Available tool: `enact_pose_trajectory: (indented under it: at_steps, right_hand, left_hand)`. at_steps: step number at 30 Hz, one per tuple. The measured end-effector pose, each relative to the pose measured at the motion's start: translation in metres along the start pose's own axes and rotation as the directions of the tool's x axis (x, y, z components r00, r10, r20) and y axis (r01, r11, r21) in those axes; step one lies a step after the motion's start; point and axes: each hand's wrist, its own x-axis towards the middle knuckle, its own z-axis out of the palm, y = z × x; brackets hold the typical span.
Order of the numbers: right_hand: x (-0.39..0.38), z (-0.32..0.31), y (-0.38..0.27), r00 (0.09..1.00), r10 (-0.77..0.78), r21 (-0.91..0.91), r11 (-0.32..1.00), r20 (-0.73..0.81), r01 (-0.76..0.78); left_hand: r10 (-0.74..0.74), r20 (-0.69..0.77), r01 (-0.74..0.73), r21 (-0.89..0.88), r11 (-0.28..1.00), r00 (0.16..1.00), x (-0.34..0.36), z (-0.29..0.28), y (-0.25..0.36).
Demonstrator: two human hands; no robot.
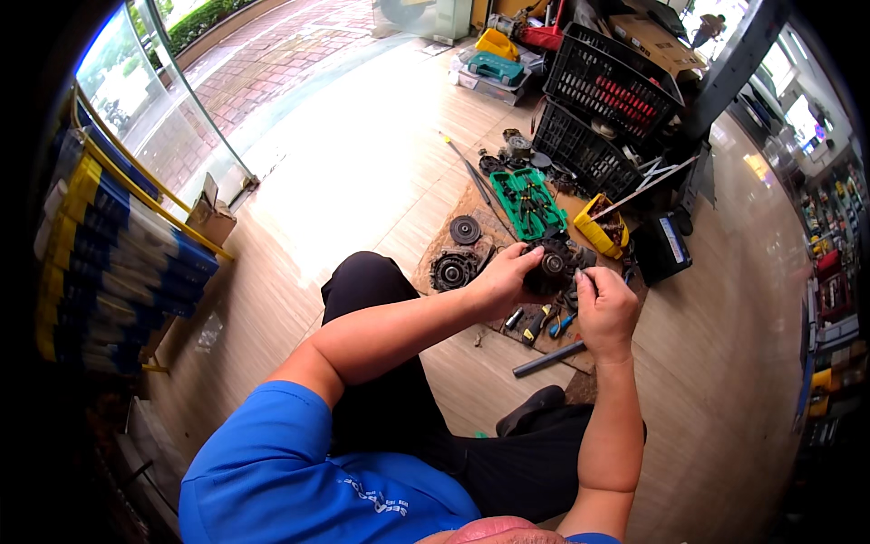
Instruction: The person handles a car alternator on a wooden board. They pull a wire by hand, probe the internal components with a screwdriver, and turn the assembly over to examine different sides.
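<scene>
Left hand (506, 278) grips a dark, ringed round part (551, 264); right hand (607, 306) beside it, fingers curled closed; green plastic case (514, 227) beyond it.

From the wearer's head, one wide fisheye looks down and forward: the blue shirt (258, 453) close at the lower edge, left hand (501, 279) and right hand (607, 308) beyond it, brick paving (281, 54) farther off, at the top

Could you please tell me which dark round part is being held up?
The dark round part gripped in the left hand; the two round parts to its left rest on the brown sheet.
</scene>
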Motion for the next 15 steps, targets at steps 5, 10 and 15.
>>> enact_pose_trajectory:
  at_steps: [5,10,15]
  right_hand:
    - [-0.010,0.023,-0.018,0.993,-0.098,-0.056,0.993,0.071,0.102]
    - [-0.009,0.036,-0.019,0.985,-0.144,-0.029,0.989,0.100,0.148]
    - [0.005,0.006,0.000,0.999,-0.008,0.020,1.000,0.033,0.008]
  left_hand:
    - [0.063,-0.114,-0.077,-0.123,0.989,0.991,0.007,-0.004,0.004]
    - [0.080,-0.143,-0.099,-0.129,0.987,0.987,0.008,-0.009,0.004]
    - [0.034,-0.082,-0.037,-0.028,0.999,0.996,0.002,-0.008,0.011]
